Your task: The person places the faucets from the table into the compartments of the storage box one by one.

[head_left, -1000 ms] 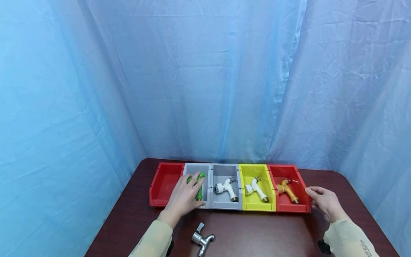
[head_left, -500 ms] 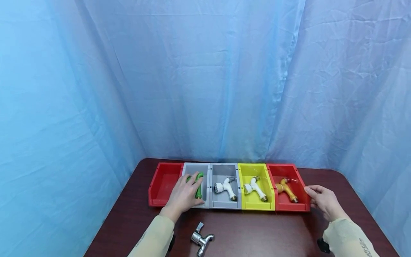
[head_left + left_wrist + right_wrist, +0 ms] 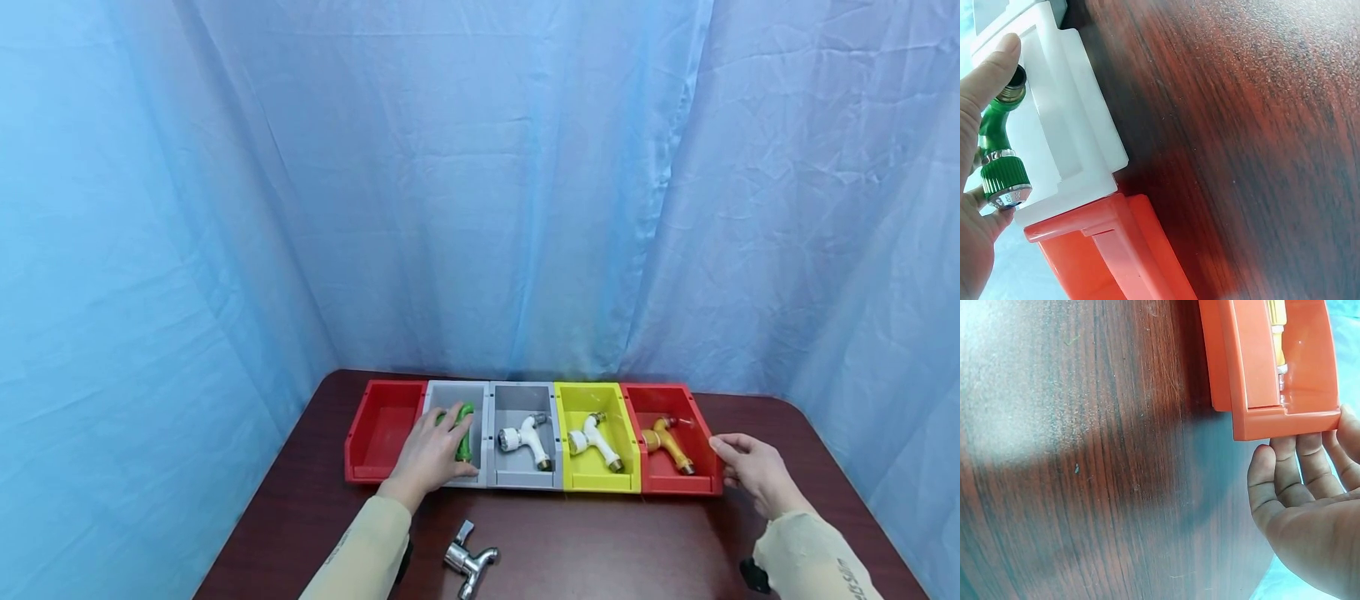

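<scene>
Five bins stand in a row at the back of the table. My left hand [image 3: 431, 457] reaches into the left grey bin [image 3: 459, 387] and grips a green tap [image 3: 463, 427]. The left wrist view shows my thumb on the green tap's [image 3: 997, 162] brass end and a finger under its cap. My right hand [image 3: 753, 471] touches the outer side of the right red bin [image 3: 678, 486] with nearly straight fingers [image 3: 1285, 469]. A yellow tap [image 3: 667, 442] lies in that bin.
A bare red bin [image 3: 382, 433] sits at the row's left end. White taps lie in the second grey bin [image 3: 528, 439] and the yellow bin [image 3: 594, 439]. A metal tap [image 3: 468, 562] lies on the dark wooden table [image 3: 600, 542] near its front. Blue curtain surrounds the table.
Very little has changed. My left hand has settled slightly back in the grey bin, still on the green tap. My right hand stays at the red bin's side.
</scene>
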{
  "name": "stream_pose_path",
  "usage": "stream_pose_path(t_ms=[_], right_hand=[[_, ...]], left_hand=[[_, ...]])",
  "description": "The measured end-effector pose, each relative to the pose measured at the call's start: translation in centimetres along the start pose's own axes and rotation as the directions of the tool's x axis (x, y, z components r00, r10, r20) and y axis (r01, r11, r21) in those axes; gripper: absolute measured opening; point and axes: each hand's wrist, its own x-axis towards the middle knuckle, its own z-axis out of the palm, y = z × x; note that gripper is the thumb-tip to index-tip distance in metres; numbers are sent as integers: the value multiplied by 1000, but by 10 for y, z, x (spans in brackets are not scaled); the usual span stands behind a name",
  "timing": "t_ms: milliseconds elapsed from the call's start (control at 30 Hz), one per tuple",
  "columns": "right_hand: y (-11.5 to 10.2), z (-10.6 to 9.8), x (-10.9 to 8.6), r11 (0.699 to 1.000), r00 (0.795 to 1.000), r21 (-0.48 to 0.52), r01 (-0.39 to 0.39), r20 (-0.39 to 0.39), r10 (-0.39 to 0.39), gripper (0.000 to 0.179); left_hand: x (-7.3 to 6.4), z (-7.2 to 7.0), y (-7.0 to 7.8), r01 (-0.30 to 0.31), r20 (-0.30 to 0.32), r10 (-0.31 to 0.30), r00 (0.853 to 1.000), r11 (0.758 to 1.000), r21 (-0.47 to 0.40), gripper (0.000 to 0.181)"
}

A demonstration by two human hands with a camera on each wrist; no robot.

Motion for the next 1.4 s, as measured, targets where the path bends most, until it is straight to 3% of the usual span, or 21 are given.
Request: stream_pose_path(t_ms=[400, 733, 967, 1267, 1400], right_hand=[[2, -1, 2, 1000, 1000, 7, 1, 4, -1, 69], [0, 1, -1, 1000, 1000, 5, 10, -4, -10, 68], [3, 1, 1, 1000, 1000, -6, 6, 0, -6, 69], [2, 2, 1, 1000, 1000, -1, 12, -6, -12, 68], [3, 1, 1, 1000, 1000, 0, 12, -3, -12, 68]], left_hand=[[1, 6, -2, 1, 20, -1, 1000, 1000, 4, 88], [-9, 6, 0, -56, -2, 56, 998, 998, 33, 76], [-19, 2, 0, -49, 34, 50, 998, 999, -21, 79], [-38, -1, 0, -118, 29, 120, 992, 990, -72, 78], [-49, -2, 4, -152, 22, 153, 988, 987, -57, 77]])
